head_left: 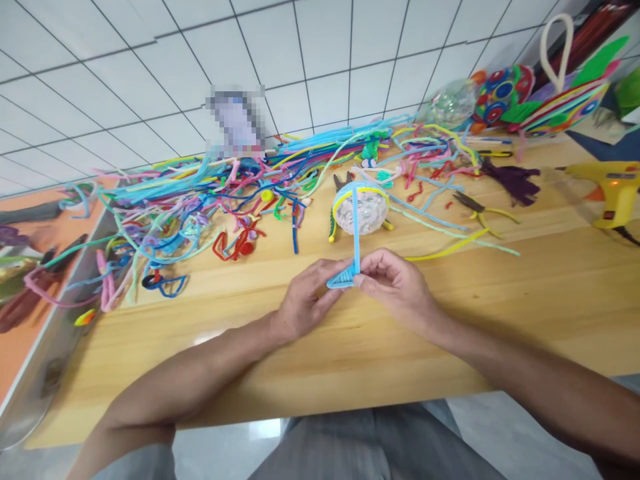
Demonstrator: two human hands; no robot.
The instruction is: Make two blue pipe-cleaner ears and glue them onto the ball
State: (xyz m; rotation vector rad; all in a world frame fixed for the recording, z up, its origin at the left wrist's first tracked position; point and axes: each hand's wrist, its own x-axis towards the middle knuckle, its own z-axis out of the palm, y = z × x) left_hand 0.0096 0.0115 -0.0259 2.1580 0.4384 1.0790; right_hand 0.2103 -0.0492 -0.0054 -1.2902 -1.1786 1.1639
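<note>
Over the front half of the wooden table, my left hand [306, 299] pinches a small piece wound from light blue pipe cleaner [342, 277]. My right hand [395, 283] has its fingertips closed at the right end of the same piece, where a free length of the pipe cleaner stands straight up. Just behind it sits a clear, crinkled ball [369, 212] with a yellow and blue band over its top; the upright length crosses in front of it. Dark-jawed pliers [343, 179] lie behind the ball, mostly hidden, with green and yellow handle ends showing at its sides.
Tangled pipe cleaners [200, 220] cover the back and left of the table [300, 373]. To the right lie small pliers [477, 210], a purple tassel-like bundle [515, 181] and a yellow glue gun [613, 190] with its light on. Colourful crafted figures [505, 97] stand along the tiled wall.
</note>
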